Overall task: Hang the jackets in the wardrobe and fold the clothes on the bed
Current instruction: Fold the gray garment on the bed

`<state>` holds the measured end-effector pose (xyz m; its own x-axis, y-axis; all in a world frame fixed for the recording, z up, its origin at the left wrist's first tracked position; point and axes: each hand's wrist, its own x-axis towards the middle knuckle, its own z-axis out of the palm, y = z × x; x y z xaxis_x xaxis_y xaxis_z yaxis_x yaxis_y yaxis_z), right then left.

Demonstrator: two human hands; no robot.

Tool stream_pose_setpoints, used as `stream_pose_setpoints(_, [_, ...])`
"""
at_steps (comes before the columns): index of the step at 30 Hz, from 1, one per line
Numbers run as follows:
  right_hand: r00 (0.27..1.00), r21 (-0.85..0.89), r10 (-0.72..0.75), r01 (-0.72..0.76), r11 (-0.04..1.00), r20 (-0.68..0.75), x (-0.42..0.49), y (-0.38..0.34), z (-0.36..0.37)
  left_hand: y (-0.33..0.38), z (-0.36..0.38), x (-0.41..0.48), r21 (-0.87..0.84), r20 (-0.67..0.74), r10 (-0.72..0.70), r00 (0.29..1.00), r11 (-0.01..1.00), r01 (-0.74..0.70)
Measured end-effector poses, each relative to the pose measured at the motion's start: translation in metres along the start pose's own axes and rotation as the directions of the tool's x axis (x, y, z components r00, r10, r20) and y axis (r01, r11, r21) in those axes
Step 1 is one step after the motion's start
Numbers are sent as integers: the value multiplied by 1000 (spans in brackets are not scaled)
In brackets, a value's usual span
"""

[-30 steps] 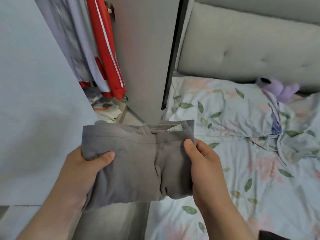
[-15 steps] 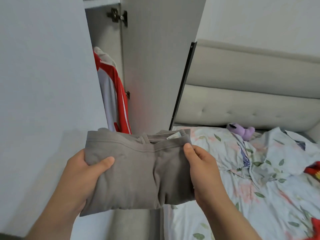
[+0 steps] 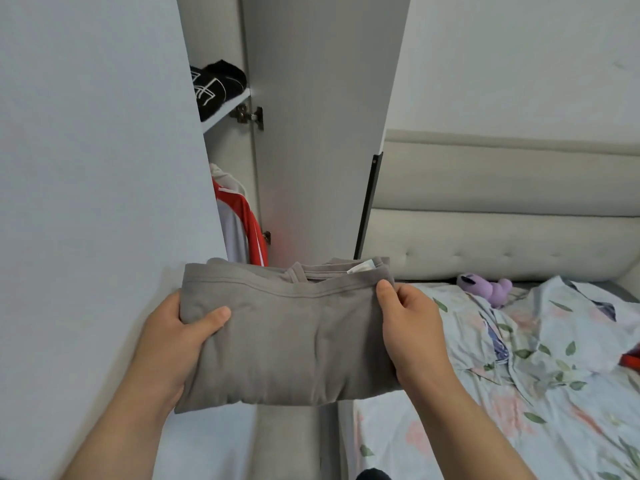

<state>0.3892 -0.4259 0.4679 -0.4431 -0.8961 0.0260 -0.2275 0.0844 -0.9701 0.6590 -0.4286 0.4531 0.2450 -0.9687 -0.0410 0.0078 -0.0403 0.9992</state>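
Grey folded garment (image 3: 287, 344) lies between left grip (image 3: 173, 344) and right grip (image 3: 412, 337), both pinching it.

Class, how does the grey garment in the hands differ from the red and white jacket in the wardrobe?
The grey garment is plain and folded; the red and white jacket is striped and hangs. The left hand and right hand grip the garment; the jacket sits in the wardrobe. Both are clothing.
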Motion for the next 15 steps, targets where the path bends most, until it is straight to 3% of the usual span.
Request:
stream_pose_setpoints(8, [986, 18, -165, 165, 986, 11, 70, -38, 35, 18, 21, 56, -12, -85, 125, 988, 992, -127])
stream_pose_setpoints(15, [942, 5, -209, 216, 976, 263, 152, -32, 79, -2, 29, 75, 358, -294, 238, 926, 926, -124])
